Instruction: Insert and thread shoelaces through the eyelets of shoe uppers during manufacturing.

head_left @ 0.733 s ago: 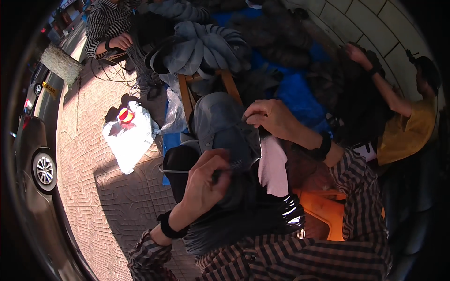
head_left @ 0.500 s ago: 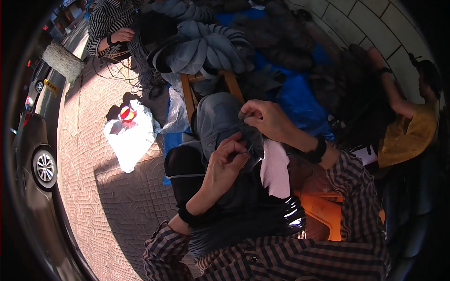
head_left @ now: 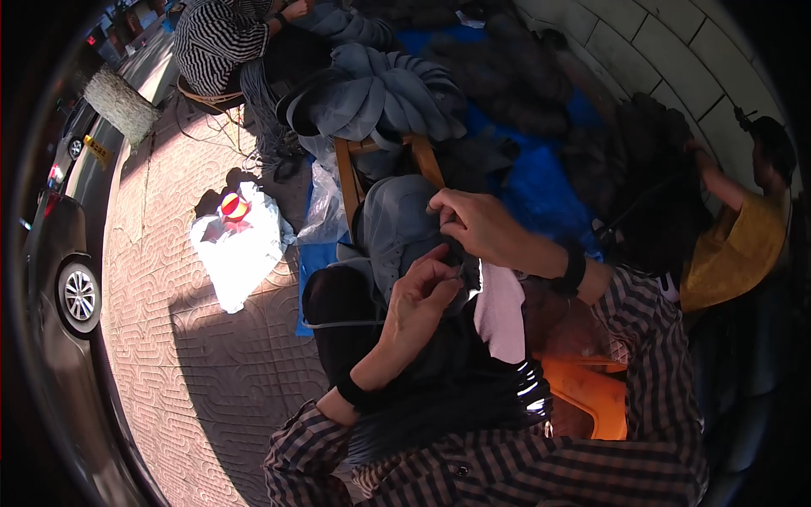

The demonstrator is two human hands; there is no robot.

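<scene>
On my lap lies a grey fabric piece (head_left: pixel 384 220) that looks like a shoe upper. My left hand (head_left: pixel 418 300) is closed in a pinch at its near right edge; a small dark bit shows at the fingertips, too small to name. Just above and to the right, my right hand (head_left: pixel 481 226) has its fingers curled together over the piece's right side, hiding what is in them. A thin grey cord (head_left: pixel 342 324) crosses my dark-clad knee. A bundle of dark cords (head_left: pixel 439 418) lies across my lap, with a pale pink cloth (head_left: pixel 500 317) beside it.
A wooden stool (head_left: pixel 346 182) ahead bears a pile of similar grey pieces (head_left: pixel 372 97). Blue sheeting (head_left: pixel 541 182) lies beyond. On the paving at left are a white bag (head_left: pixel 236 262) and a red-and-yellow round thing (head_left: pixel 234 205). Co-workers sit far left and right; a car (head_left: pixel 63 279) stands at left.
My right hand has shifted slightly right and down, closer to my left hand, which has moved a little right. The far-left co-worker's hand has risen; the right-hand co-worker's arm has lowered.
</scene>
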